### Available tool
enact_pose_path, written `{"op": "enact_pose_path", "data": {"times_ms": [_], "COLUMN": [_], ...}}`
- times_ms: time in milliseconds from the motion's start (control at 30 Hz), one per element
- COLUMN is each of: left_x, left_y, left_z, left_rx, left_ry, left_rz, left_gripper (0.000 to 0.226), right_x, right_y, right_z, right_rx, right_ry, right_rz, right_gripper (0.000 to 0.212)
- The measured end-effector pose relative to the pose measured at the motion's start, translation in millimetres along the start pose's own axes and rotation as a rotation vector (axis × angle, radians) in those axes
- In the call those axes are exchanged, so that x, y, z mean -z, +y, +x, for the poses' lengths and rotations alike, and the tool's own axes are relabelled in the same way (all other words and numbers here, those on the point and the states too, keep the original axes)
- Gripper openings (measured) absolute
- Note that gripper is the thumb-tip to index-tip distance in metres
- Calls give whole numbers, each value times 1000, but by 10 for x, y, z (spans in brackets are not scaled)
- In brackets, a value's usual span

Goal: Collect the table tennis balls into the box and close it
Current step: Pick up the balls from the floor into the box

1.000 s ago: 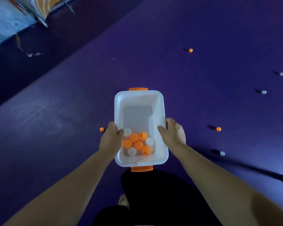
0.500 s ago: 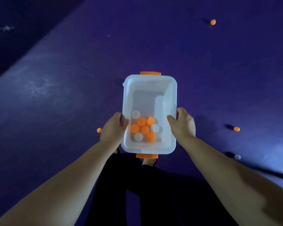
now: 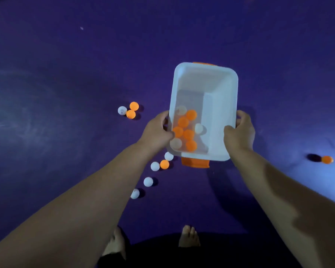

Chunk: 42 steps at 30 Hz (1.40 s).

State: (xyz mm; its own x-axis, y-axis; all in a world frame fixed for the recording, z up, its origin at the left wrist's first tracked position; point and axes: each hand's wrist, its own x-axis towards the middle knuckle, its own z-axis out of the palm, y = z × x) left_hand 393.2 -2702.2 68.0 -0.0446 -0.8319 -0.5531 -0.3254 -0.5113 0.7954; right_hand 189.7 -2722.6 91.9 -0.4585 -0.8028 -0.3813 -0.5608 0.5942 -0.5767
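A white plastic box point(image 3: 219, 88) with orange end latches point(image 3: 195, 163) is held above the purple floor, open and without a lid. My left hand point(image 3: 156, 130) grips its left rim and my right hand point(image 3: 240, 132) grips its right rim. Several orange and white balls point(image 3: 188, 130) lie in its near end. Loose balls lie on the floor: a group of three point(image 3: 130, 110) to the left of the box, several more in a line point(image 3: 159, 166) under my left forearm, and one orange ball point(image 3: 326, 159) far right.
The purple floor point(image 3: 66, 74) stretches all around. My bare feet point(image 3: 189, 236) and dark trousers show at the bottom edge, close below the box. No lid is in view.
The view has moved forward and down. New clusters of balls came into view left of and beneath the box. The box has tilted slightly right; both hands keep their grip on it.
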Motion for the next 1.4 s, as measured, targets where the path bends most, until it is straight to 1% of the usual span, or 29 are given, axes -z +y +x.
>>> {"op": "enact_pose_path", "data": {"times_ms": [167,367,467,533,600,633,700,800,867,967,1067,1167,1267,1400], "left_x": [-166,-213,-206,-193,-148,-106,29,300,506,784,971,1014,944,833], "left_y": [-508,-909,-1018,-1054,-1099,-1133,-1240,-1578,-1924,-2509,-3023,-3385,-3687,-3931], "left_z": [730,1083,1138,1133,1087,1041,894,560,306,-49,-444,-848,-1169,-1351], "left_rx": [-93,-163,-226,-248,-265,-262,-255,-218,-151,-13,94,130,137,173], "left_ry": [63,91,66,53,55,65,90,110,149,225,192,158,195,291], "left_rz": [6,16,13,29,61,81,130,192,234,309,415,542,709,784], "left_gripper": [57,52,49,48,49,52,52,34,23,22,29,34,55,53], "right_x": [-611,-1073,-1189,-1205,-1194,-1193,-1225,-1376,-1540,-1838,-2092,-2261,-2331,-2251], "right_y": [350,654,756,781,770,753,708,660,624,587,617,704,784,850], "right_z": [525,764,821,819,753,696,540,245,48,-191,-422,-615,-672,-627], "right_rx": [75,135,165,199,285,360,578,921,1105,1290,1435,1466,1449,1422], "right_ry": [32,32,69,112,230,294,342,278,233,101,-52,-155,-205,-235], "right_rz": [86,133,114,22,-158,-222,-254,-204,-189,-239,-327,-380,-429,-495], "right_gripper": [52,48,47,48,52,52,47,37,33,31,30,28,33,32]}}
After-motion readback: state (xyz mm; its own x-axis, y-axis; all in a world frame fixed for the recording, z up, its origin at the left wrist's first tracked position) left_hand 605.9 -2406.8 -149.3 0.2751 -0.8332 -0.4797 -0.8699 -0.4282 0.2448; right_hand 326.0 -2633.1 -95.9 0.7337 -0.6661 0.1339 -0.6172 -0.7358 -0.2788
